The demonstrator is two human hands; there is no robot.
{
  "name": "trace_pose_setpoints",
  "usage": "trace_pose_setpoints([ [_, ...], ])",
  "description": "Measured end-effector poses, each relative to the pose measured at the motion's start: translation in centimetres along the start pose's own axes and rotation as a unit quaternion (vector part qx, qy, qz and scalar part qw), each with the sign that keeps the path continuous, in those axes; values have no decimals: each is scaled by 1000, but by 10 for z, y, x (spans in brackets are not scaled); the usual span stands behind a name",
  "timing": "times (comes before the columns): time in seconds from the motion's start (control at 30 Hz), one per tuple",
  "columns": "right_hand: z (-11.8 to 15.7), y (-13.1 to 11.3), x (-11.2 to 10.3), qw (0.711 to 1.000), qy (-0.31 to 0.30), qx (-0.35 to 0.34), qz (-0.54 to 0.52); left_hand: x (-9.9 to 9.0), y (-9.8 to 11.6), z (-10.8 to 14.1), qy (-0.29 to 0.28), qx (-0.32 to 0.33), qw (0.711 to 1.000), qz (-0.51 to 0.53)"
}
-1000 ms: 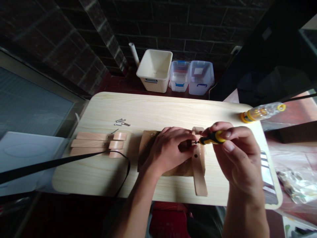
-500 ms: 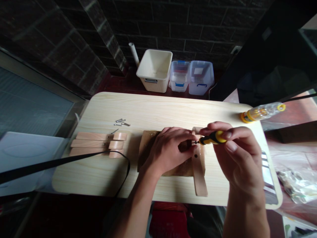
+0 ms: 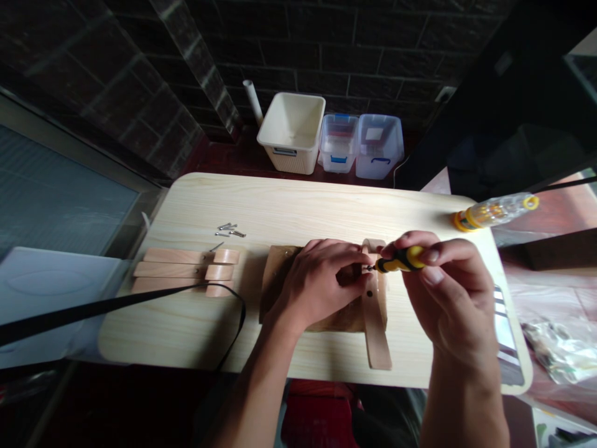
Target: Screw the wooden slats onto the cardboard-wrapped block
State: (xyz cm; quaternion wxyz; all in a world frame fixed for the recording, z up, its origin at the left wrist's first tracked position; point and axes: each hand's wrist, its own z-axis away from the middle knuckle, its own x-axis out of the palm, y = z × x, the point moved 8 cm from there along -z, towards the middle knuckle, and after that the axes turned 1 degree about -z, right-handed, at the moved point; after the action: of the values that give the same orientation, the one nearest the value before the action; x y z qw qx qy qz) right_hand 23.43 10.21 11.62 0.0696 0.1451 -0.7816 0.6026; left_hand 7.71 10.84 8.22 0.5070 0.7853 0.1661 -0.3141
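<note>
My right hand [image 3: 450, 292] grips a yellow-and-black screwdriver [image 3: 400, 259] by its handle, thumb and fingertips around the end. The shaft points left, its tip meeting a small screw [image 3: 369, 268] at a light wooden piece [image 3: 377, 339]. Thumb and forefinger of my left hand [image 3: 321, 277] close around that screw. The rest of that hand lies over a brown, tape-wrapped block [image 3: 317, 325], on which the wooden piece rests. A dark round hole shows in the wood just below the screw. The exact seat of the screw is hidden by my fingertips.
Several loose screws [image 3: 230, 230] lie at the table's left, above wooden pieces with rounded ends [image 3: 170, 270]. A black strap [image 3: 116, 305] crosses there. A clear yellow-capped bit case [image 3: 497, 211] stands back right. Plastic bins [image 3: 298, 158] sit beyond the table [image 3: 326, 199].
The fingers of my right hand have shifted slightly on the screwdriver handle. My left hand and the wooden piece look the same.
</note>
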Motion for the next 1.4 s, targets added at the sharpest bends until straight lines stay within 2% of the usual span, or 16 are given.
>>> trace_pose_setpoints([
  [1.4,-1,-2,5,1000,-18,-17,-4,-1,1,0,1,5,1000,-1],
])
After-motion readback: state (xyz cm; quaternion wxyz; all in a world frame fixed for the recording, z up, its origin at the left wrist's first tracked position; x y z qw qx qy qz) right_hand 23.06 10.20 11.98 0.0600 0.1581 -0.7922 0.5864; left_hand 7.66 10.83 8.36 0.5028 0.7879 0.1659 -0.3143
